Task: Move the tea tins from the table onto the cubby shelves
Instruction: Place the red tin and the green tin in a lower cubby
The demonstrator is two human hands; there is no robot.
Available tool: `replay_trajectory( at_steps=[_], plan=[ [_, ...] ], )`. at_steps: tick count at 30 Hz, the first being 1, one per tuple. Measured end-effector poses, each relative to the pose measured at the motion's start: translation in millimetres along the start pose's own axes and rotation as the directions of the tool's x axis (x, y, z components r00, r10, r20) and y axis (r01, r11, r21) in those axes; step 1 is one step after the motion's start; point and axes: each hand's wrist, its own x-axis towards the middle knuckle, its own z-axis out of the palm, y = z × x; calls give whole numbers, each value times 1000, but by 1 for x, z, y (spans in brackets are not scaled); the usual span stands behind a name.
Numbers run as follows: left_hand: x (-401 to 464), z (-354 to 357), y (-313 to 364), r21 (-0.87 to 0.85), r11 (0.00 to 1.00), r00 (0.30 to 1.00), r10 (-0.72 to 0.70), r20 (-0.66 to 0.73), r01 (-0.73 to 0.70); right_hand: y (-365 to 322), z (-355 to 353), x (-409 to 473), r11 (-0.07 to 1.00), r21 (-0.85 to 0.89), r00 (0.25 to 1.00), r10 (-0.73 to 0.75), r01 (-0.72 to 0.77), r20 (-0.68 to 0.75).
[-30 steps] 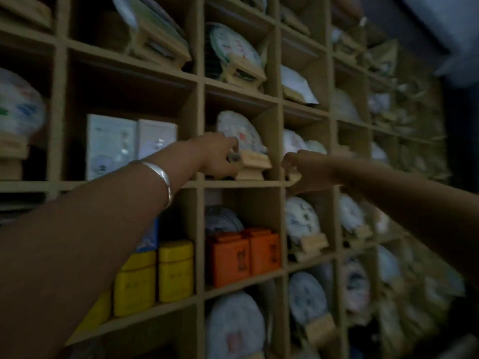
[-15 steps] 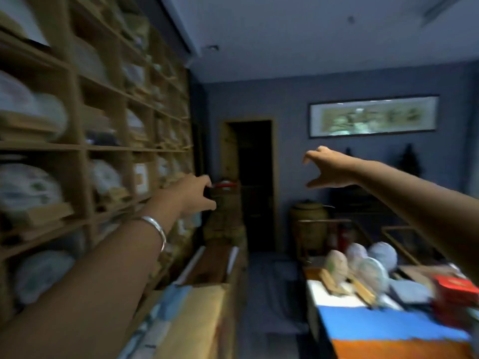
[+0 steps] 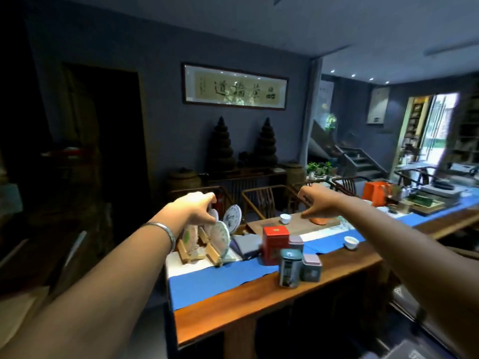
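Hands: left hand and right hand hovered above the table, fingers loosely curled, holding nothing.
Tins: four on the blue runner; one red tin, one tall teal tin, two small grey tins.
Advice: grasping each tin by its sides, upright, looked wisest.
Cups: two white cups.

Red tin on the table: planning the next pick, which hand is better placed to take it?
Probably the right hand. It hangs empty over the tray just behind the red tin, while the left hand hangs over the tea cakes further left.
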Motion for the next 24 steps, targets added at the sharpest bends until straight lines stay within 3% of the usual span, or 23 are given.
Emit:
replay_trajectory(
  at_steps=[8, 15, 24],
  plan=[
    [117, 115, 50, -129, 990, 985, 71, 158, -51, 111, 86, 66, 995, 69, 989, 59, -69, 136],
    [219, 222, 36, -397, 914, 979, 1, 205, 82, 155, 185, 146, 973, 130, 933, 140, -193, 331],
    [356, 325, 14, -627, 773, 976, 45, 212, 101, 181, 304, 227, 960, 241, 936, 52, -142, 347]
  ],
)
